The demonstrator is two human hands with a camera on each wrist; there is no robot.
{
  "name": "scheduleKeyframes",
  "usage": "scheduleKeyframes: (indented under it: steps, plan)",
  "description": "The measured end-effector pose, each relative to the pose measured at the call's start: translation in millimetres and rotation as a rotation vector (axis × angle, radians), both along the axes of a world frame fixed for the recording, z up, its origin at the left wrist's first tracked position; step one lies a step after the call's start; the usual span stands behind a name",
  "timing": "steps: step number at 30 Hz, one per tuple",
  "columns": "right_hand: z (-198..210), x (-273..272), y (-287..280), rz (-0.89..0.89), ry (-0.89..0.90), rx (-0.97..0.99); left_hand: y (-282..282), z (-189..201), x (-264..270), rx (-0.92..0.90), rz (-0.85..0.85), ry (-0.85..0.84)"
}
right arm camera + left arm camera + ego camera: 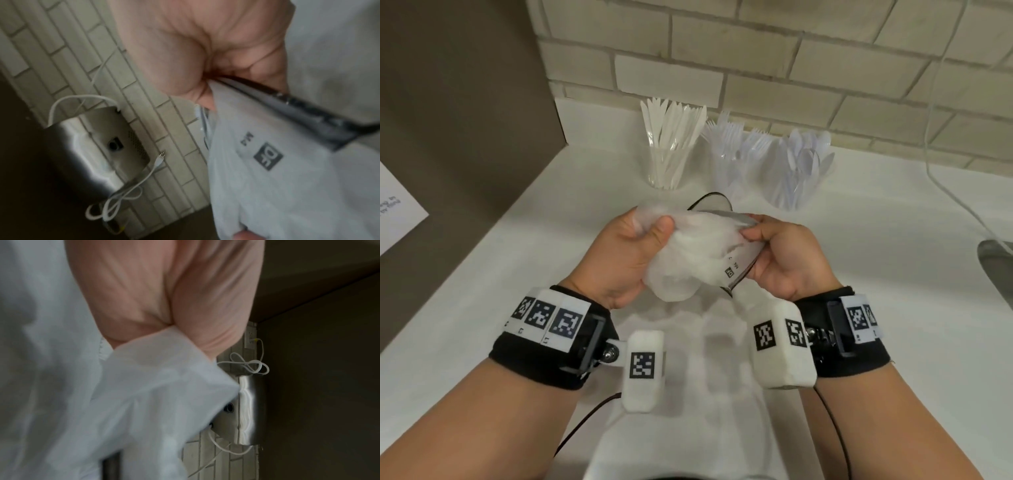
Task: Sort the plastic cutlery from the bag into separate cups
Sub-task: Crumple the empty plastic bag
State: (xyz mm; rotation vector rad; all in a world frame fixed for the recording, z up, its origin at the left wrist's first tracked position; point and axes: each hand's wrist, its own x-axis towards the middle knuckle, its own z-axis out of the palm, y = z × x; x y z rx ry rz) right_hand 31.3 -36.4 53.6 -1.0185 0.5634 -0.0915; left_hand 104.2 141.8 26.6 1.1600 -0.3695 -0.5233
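Observation:
A crumpled translucent white plastic bag with a dark zip strip and a small black logo is held above the white counter. My left hand grips its bunched left end, thumb pressed over it. My right hand pinches the dark strip at the bag's right side. In the left wrist view the bag fills the frame below the palm. In the right wrist view the bag shows its logo. Three clear cups stand behind: knives, forks, spoons. I cannot see the bag's contents.
A tiled wall runs behind the cups. A brown panel with a white paper sheet closes the left side. A white cable runs down to a steel appliance at the right edge.

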Motion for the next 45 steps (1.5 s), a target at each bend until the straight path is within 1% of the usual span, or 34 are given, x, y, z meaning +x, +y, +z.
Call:
scheduleKeyframes:
  steps: [1,2,4,5,6,7,8,9,10,12,13,15,16,18,19,20,21,22,24,25,26,27,28,29,30,31,32,35,36,37,38,40,42,45]
  plan:
    - [-2.6,0.2,-0.3,-0.051,0.019,-0.016,-0.2,-0.6,0.9,0.049,0.053,-0.025]
    - [-5.3,0.4,-1.8,-0.093,0.042,-0.117,-0.6,-1.3,1.0,0.113,0.123,-0.078]
    - [-4.5,-2.5,-2.7,-0.120,0.095,-0.488,-2.6,-2.2,0.4,0.236,0.270,-0.199]
    - [-2.0,-5.2,-0.8,-0.118,0.083,-0.635,-4.0,-3.7,0.3,0.296,0.337,-0.243]
    - [0.9,-7.6,2.3,-0.092,0.039,-0.713,-5.8,-4.7,-0.1,0.350,0.397,-0.281]
    - [3.6,-9.5,6.9,-0.040,-0.024,-0.715,-7.0,-4.7,-0.9,0.384,0.440,-0.313]
    - [6.7,-10.7,12.2,0.034,-0.078,-0.678,-8.3,-4.6,-1.8,0.386,0.443,-0.334]
    - [8.4,-11.3,17.2,0.117,-0.102,-0.659,-9.5,-3.2,-4.4,0.351,0.400,-0.339]
    - [7.9,-10.3,21.0,0.204,-0.093,-0.690,-10.9,-1.5,-8.4,0.286,0.312,-0.327]
    - [5.9,-9.9,25.4,0.355,-0.073,-0.755,-13.5,2.3,-17.0,0.116,0.079,-0.247]
    - [6.5,-10.2,26.3,0.400,-0.054,-0.724,-13.4,3.7,-19.8,0.037,-0.012,-0.171]
    - [5.8,-11.3,24.6,0.428,-0.002,-0.605,-9.5,4.9,-22.1,-0.074,-0.132,-0.004]
    - [5.3,-13.0,24.3,0.449,0.013,-0.569,-6.1,4.6,-20.7,-0.098,-0.171,0.048]
    - [3.9,-16.9,24.8,0.493,0.007,-0.560,1.3,4.2,-15.1,-0.101,-0.234,0.089]
    - [3.5,-18.1,24.4,0.483,-0.001,-0.554,4.1,3.8,-10.8,-0.086,-0.247,0.082]
    - [4.3,-18.7,23.8,0.436,-0.007,-0.543,5.6,4.6,-6.4,-0.052,-0.217,0.064]
    - [5.3,-18.9,22.2,0.368,-0.015,-0.544,6.6,6.2,-1.7,0.023,-0.138,0.032]
    - [4.9,-18.1,19.8,0.297,-0.017,-0.568,8.3,7.4,3.6,0.139,-0.033,-0.005]
    - [2.9,-13.2,15.0,0.166,-0.001,-0.679,11.8,11.3,8.2,0.396,0.205,-0.091]
    - [1.4,-11.3,14.0,0.127,0.013,-0.752,13.0,13.4,7.9,0.469,0.242,-0.152]
    - [-0.1,-9.5,14.5,0.113,0.024,-0.817,13.6,16.9,5.2,0.504,0.180,-0.225]
    - [-1.2,-7.8,15.8,0.133,0.027,-0.869,12.8,20.7,-0.1,0.499,0.043,-0.289]
    - [-0.7,-6.8,18.3,0.192,0.026,-0.925,11.6,23.7,-5.3,0.486,-0.112,-0.341]
    - [1.2,-7.1,22.7,0.289,0.023,-0.994,10.0,24.7,-8.9,0.475,-0.230,-0.379]
    - [2.8,-7.9,27.1,0.383,0.022,-1.059,8.3,25.1,-10.7,0.469,-0.284,-0.403]
    - [3.6,-8.0,29.7,0.423,0.023,-1.115,6.4,23.8,-10.5,0.466,-0.265,-0.413]
    - [3.4,-7.7,30.8,0.402,0.017,-1.156,4.6,22.6,-9.9,0.463,-0.184,-0.415]
    - [2.0,-8.1,29.9,0.177,0.038,-1.223,2.7,19.7,-6.9,0.452,0.203,-0.411]
    - [2.9,-8.8,31.0,0.173,0.078,-1.232,2.6,19.5,-7.1,0.438,0.289,-0.420]
    - [4.5,-9.9,32.7,0.217,0.111,-1.198,2.5,18.8,-7.9,0.426,0.327,-0.426]
    - [5.0,-10.9,34.2,0.264,0.100,-1.103,1.9,17.6,-9.5,0.416,0.327,-0.414]
    - [2.4,-12.5,34.0,0.256,0.020,-0.885,0.4,16.5,-14.8,0.377,0.257,-0.291]
    - [0.3,-14.6,31.6,0.215,-0.076,-0.781,2.5,16.4,-18.9,0.302,0.145,-0.103]
    - [-0.1,-21.6,33.0,0.234,-0.203,-0.588,9.0,20.0,-26.6,0.160,-0.031,0.093]
